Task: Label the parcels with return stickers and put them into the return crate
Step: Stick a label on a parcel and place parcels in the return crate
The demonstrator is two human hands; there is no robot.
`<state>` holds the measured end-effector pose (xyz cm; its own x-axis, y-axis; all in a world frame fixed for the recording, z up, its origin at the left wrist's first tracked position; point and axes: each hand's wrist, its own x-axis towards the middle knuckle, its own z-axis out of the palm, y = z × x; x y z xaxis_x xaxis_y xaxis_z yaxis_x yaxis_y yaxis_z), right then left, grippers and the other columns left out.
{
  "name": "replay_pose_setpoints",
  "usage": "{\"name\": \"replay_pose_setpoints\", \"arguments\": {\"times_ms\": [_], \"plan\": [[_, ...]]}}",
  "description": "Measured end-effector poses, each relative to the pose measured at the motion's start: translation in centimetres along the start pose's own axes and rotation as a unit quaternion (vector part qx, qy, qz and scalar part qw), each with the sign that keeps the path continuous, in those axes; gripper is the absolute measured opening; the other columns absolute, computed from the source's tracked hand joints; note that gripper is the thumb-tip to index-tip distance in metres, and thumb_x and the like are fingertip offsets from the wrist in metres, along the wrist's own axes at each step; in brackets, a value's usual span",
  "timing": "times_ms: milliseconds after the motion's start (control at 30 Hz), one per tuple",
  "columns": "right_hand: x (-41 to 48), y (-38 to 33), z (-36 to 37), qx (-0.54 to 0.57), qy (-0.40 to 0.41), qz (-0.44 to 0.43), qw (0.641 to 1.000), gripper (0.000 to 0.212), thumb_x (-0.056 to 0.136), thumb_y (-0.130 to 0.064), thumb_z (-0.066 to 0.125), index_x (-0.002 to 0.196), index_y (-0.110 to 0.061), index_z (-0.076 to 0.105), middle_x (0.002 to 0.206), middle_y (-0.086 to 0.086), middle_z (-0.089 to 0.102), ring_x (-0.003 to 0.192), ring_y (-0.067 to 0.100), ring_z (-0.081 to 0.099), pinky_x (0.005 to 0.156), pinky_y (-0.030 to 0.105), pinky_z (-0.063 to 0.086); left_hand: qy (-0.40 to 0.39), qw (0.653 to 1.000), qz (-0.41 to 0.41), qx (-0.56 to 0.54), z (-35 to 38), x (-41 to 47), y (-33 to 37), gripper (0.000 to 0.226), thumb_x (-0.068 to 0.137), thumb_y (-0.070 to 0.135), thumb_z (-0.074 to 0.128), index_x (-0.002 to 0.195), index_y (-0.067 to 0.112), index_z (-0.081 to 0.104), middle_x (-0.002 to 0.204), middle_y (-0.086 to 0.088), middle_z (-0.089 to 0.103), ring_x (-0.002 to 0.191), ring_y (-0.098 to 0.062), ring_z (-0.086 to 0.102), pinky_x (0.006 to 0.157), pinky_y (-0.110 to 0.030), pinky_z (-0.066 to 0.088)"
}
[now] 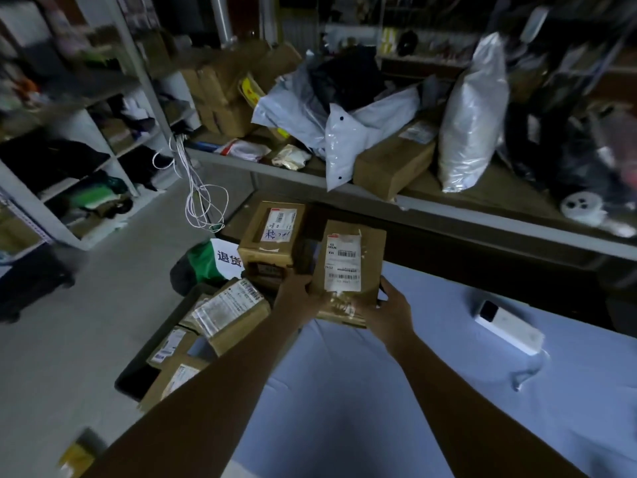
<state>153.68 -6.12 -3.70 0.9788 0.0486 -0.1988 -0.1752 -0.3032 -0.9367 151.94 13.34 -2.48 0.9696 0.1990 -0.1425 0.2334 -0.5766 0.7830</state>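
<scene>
Both hands grip one cardboard parcel (370, 246) at its near end. The left hand (299, 295) curls round the left edge and the right hand (386, 312) round the right edge. The parcel, white label (343, 263) up, is held at the tabletop (379, 391) corner, beside the parcel-filled crate (128, 382) on the floor.

The left hand (297, 295) and right hand (387, 313) hold a parcel (348, 267) above the table's (431, 419) far edge. A crate (132, 377) of boxes (231, 312) sits on the floor, left of the table. A device (508, 327) lies on the table, right of the parcel.
</scene>
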Motion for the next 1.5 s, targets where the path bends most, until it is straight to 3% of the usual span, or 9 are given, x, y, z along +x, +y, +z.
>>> {"name": "replay_pose_setpoints", "arguments": {"times_ms": [200,300,400,667,867,1033,1133,1267,1500], "plan": [[-10.5,2.0,-5.2,0.008,0.035,-0.029,0.999,0.052,0.085,-0.026,0.081,0.133,-0.036,0.062,0.103,-0.019,0.076,0.09,0.009,0.075,0.069,0.027,0.063,-0.031,0.992,0.074,-0.102,3.0,-8.1,0.7,0.046,0.067,0.032,0.083,0.109,0.014,0.077,0.102,-0.004,0.077,0.095,-0.02,0.074,0.081,-0.047,0.062],[-15.7,3.8,-8.0,-0.003,0.049,-0.01,0.999,0.054,0.084,-0.03,0.081,0.134,-0.033,0.062,0.103,-0.018,0.076,0.087,0.009,0.076,0.074,0.033,0.064,-0.073,0.989,0.075,-0.106,5.4,-12.5,1.6,0.037,0.061,0.049,0.076,0.078,0.016,0.077,0.072,-0.006,0.073,0.072,-0.027,0.071,0.063,-0.04,0.057],[-19.7,5.9,-11.0,-0.015,0.067,0.006,0.998,0.057,0.078,-0.034,0.086,0.131,-0.033,0.064,0.103,-0.02,0.076,0.087,0.006,0.076,0.077,0.034,0.063,-0.097,0.985,0.092,-0.111,7.6,-16.7,2.9,0.047,0.057,0.058,0.067,0.046,0.015,0.05,0.042,0.003,0.042,0.047,-0.018,0.046,0.055,-0.031,0.031],[-26.8,11.4,-18.3,0.01,0.079,0.004,0.997,0.062,0.069,-0.046,0.087,0.127,-0.036,0.067,0.11,-0.018,0.075,0.092,0.008,0.075,0.084,0.04,0.063,-0.1,0.987,0.126,-0.016,13.7,-24.9,6.1,0.026,0.074,0.042,0.08,0.074,0.017,0.078,0.058,0.0,0.067,0.054,-0.01,0.063,0.051,-0.019,0.041],[-30.5,15.0,-25.3,0.06,0.063,-0.002,0.996,0.054,0.08,-0.025,0.085,0.13,-0.029,0.064,0.109,-0.012,0.077,0.092,0.01,0.076,0.081,0.039,0.064,-0.12,0.987,0.109,-0.017,19.8,-29.8,10.0,0.035,0.068,0.049,0.083,0.091,0.023,0.082,0.068,0.005,0.074,0.064,-0.01,0.069,0.06,-0.026,0.052],[-33.0,19.9,-30.7,0.054,0.079,0.026,0.995,0.042,0.084,-0.019,0.081,0.123,-0.027,0.069,0.099,-0.01,0.078,0.086,0.007,0.075,0.078,0.036,0.064,-0.124,0.99,0.073,-0.009,26.1,-34.3,12.2,0.018,0.076,0.033,0.085,0.086,0.019,0.081,0.053,0.013,0.063,0.05,0.002,0.056,0.051,-0.011,0.038],[-32.8,22.2,-33.2,0.032,0.063,0.03,0.997,0.042,0.087,-0.019,0.078,0.128,-0.022,0.068,0.101,-0.008,0.077,0.084,0.005,0.074,0.07,0.025,0.062,-0.118,0.992,0.052,-0.008,28.9,-36.2,13.0,0.028,0.075,0.035,0.085,0.099,0.022,0.082,0.074,0.011,0.074,0.066,0.003,0.067,0.057,-0.011,0.046],[-32.1,25.1,-34.1,0.023,0.045,0.056,0.997,0.042,0.075,-0.035,0.085,0.115,-0.033,0.072,0.105,-0.01,0.077,0.097,0.017,0.074,0.08,0.043,0.064,-0.094,0.994,0.039,0.049,31.1,-36.8,12.1,0.046,0.065,0.057,0.076,0.101,0.029,0.08,0.091,0.006,0.071,0.081,-0.003,0.065,0.068,-0.012,0.045],[-29.2,25.2,-34.3,-0.018,0.02,0.079,0.996,0.05,0.065,-0.04,0.087,0.111,-0.027,0.072,0.104,-0.01,0.075,0.1,0.012,0.07,0.084,0.037,0.062,-0.113,0.991,-0.057,0.054,34.1,-31.6,8.8,0.065,0.053,0.074,0.077,0.1,0.029,0.079,0.097,0.008,0.073,0.088,-0.005,0.069,0.077,-0.025,0.059]]}}
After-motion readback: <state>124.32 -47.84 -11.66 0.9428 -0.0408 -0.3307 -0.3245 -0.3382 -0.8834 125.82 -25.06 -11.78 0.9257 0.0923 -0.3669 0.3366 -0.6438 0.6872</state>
